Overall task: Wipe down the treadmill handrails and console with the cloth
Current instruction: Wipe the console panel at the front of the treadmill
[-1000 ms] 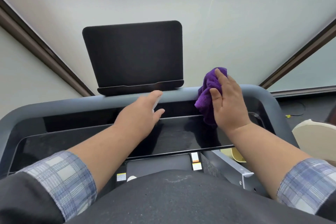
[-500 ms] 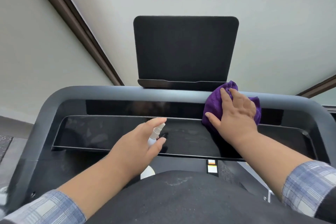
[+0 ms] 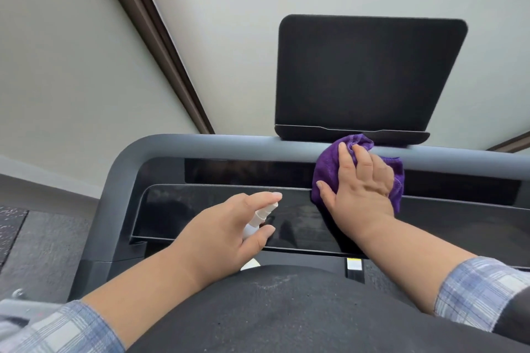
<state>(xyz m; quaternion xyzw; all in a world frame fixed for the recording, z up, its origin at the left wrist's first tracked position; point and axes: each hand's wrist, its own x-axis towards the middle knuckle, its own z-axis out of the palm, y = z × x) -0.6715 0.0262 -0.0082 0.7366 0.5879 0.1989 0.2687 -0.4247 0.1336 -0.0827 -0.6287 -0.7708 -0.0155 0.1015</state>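
Our right hand [image 3: 360, 195] now presses the bunched purple cloth [image 3: 329, 166] further left along the grey front handrail [image 3: 229, 146], right of centre; our left hand [image 3: 229, 229] grips a small white spray bottle [image 3: 259, 219] over the glossy black console [image 3: 177, 209], likely next.

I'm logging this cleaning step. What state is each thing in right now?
purple cloth: bunched, pressed against the front rail
right hand: on the cloth, fingers spread
left hand: grips the spray bottle
console panel: dark, smeary
tablet holder: upright, blank
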